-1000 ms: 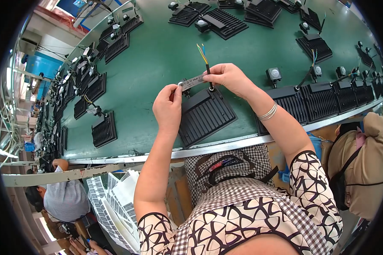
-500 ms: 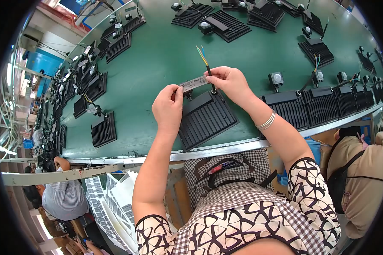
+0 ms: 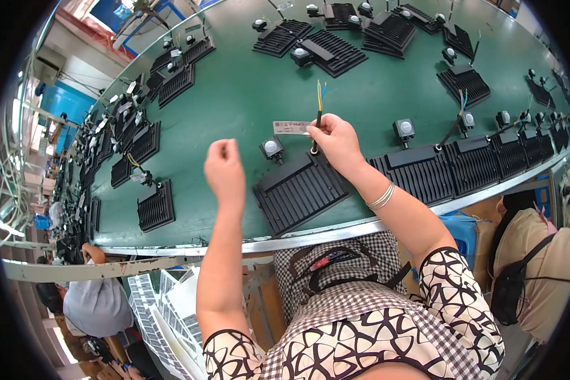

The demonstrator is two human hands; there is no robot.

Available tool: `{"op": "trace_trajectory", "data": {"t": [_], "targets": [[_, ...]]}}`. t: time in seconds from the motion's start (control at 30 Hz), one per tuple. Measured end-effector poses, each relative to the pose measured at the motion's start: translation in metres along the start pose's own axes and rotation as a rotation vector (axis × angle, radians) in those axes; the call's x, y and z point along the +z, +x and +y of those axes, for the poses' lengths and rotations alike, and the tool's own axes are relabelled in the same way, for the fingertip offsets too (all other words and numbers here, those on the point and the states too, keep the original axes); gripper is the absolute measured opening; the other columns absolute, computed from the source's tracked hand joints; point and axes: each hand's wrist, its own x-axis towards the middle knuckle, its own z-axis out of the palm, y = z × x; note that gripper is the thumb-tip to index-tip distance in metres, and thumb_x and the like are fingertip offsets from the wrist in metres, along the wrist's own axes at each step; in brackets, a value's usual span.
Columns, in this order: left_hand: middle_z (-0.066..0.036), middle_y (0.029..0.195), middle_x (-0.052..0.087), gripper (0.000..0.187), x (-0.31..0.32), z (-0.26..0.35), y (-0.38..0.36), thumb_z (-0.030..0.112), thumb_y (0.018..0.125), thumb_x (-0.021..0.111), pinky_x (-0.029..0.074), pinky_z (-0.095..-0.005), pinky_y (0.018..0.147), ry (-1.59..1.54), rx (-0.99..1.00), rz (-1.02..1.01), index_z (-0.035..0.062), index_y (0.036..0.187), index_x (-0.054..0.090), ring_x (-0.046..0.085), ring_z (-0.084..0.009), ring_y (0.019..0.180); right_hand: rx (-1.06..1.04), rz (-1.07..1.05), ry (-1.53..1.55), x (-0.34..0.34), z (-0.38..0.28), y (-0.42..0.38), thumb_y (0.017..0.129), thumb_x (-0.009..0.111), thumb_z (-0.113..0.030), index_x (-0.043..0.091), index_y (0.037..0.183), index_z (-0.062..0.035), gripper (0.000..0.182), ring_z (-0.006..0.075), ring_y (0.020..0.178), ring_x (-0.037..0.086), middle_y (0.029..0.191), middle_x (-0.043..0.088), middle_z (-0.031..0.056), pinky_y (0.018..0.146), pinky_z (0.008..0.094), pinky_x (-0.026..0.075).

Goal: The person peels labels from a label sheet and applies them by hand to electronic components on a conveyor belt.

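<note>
A small silver label [image 3: 290,127] with dark print sticks out to the left of a black cable [image 3: 318,119] with bare coloured wire ends. My right hand [image 3: 337,140] pinches the label and cable together. The cable rises from a black finned lamp housing [image 3: 302,190] near the table's front edge. A sensor with a white dome [image 3: 272,149] stands at the housing's upper left. My left hand [image 3: 225,166] is raised to the left of the sensor, apart from the label, its fingers curled together; whether anything is between the fingertips is too small to tell.
More finned housings [image 3: 419,174] line the front edge at right. Others lie at the back [image 3: 333,54] and left [image 3: 155,206] of the green table [image 3: 234,95]. Printed sheets [image 3: 161,316] hang below left. Another person [image 3: 98,304] is at lower left, one more [image 3: 532,266] at right.
My left hand has let go of the label and moved left. The label now projects from my right hand alone, and the sensor beneath shows fully.
</note>
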Motion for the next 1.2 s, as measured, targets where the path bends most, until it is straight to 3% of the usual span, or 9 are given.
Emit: {"op": "trace_trajectory", "data": {"t": [0.1,0.17,0.27,0.43,0.7,0.87,1.07,1.1,1.2], "targets": [[-0.007,0.075,0.060,0.014,-0.021,0.005,-0.028,0.016,0.091,0.065,0.046,-0.0312,0.062,-0.006,0.036,-0.115,0.0016,0.092,0.064,0.055,-0.0170,0.062,0.044,-0.130,0.184,-0.004,0.001,-0.002,0.089,0.067,-0.009,0.063,0.109,0.0014,0.023,0.0071,0.078,0.060,0.091,0.067,0.0031,0.070,0.0216,0.048],[0.000,0.074,0.057,0.015,-0.019,0.006,-0.066,0.016,0.092,0.065,0.043,-0.0244,0.056,0.032,0.221,-0.250,0.0017,0.095,0.063,0.049,-0.0077,0.060,0.050,-0.200,0.174,-0.004,0.000,-0.004,0.089,0.068,-0.006,0.061,0.115,0.0004,0.028,0.0046,0.083,0.057,0.100,0.065,0.0025,0.073,0.0187,0.046],[-0.009,0.083,0.061,0.042,-0.023,0.027,-0.109,0.027,0.075,0.081,0.050,-0.0335,0.061,0.275,0.345,-0.444,0.0060,0.108,0.065,0.062,-0.0233,0.067,0.052,-0.142,0.223,0.000,0.007,-0.009,0.088,0.068,-0.014,0.065,0.110,0.0006,0.026,0.0062,0.076,0.057,0.092,0.068,0.0018,0.071,0.0234,0.047],[-0.009,0.082,0.054,0.065,-0.017,0.021,-0.129,0.036,0.064,0.084,0.049,-0.0374,0.058,0.528,0.641,-0.449,0.0042,0.117,0.064,0.059,-0.0267,0.065,0.065,-0.079,0.127,0.001,-0.001,-0.011,0.091,0.065,-0.017,0.068,0.098,0.0010,0.020,0.0066,0.072,0.057,0.082,0.068,0.0016,0.066,0.0237,0.046],[-0.011,0.085,0.056,0.063,-0.019,0.011,-0.121,0.032,0.065,0.084,0.049,-0.0410,0.061,0.594,0.576,-0.460,0.0071,0.119,0.063,0.060,-0.0307,0.071,-0.027,-0.040,-0.016,0.017,-0.003,-0.008,0.091,0.065,-0.021,0.067,0.097,0.0020,0.024,0.0073,0.069,0.054,0.079,0.065,0.0002,0.063,0.0252,0.045],[-0.012,0.100,0.060,0.060,-0.036,-0.026,-0.078,0.025,0.067,0.082,0.052,-0.0431,0.073,0.629,0.550,-0.370,0.0142,0.122,0.062,0.063,-0.0351,0.088,-0.265,0.006,-0.222,0.007,-0.017,-0.042,0.082,0.069,-0.016,0.064,0.116,-0.0028,0.036,0.0228,0.083,0.065,0.103,0.063,0.0151,0.079,0.0358,0.052],[-0.015,0.102,0.056,0.046,-0.093,-0.085,0.000,0.022,0.082,0.072,0.052,-0.0470,0.070,1.154,0.192,-0.125,0.0110,0.125,0.060,0.064,-0.0375,0.085,-0.561,-0.035,-0.364,-0.044,0.000,-0.098,0.084,0.066,-0.010,0.068,0.100,-0.0055,0.017,0.0273,0.087,0.062,0.096,0.065,0.0081,0.077,0.0389,0.051],[-0.019,0.115,0.057,0.065,-0.103,-0.078,0.008,0.025,0.088,0.066,0.052,-0.0461,0.076,1.223,0.048,-0.282,0.0123,0.144,0.038,0.063,-0.0376,0.095,-0.556,-0.001,-0.379,-0.060,-0.001,-0.108,0.084,0.066,-0.010,0.068,0.097,-0.0058,0.014,0.0282,0.087,0.062,0.093,0.065,0.0080,0.077,0.0392,0.050],[-0.018,0.118,0.059,0.049,-0.122,-0.139,0.021,0.020,0.091,0.063,0.052,-0.0407,0.081,0.918,0.366,-0.133,0.0038,0.135,0.048,0.063,-0.0321,0.099,-0.543,0.111,-0.435,-0.085,0.003,-0.129,0.084,0.066,-0.010,0.068,0.092,-0.0063,0.009,0.0286,0.086,0.061,0.087,0.064,0.0073,0.075,0.0395,0.050]]}}
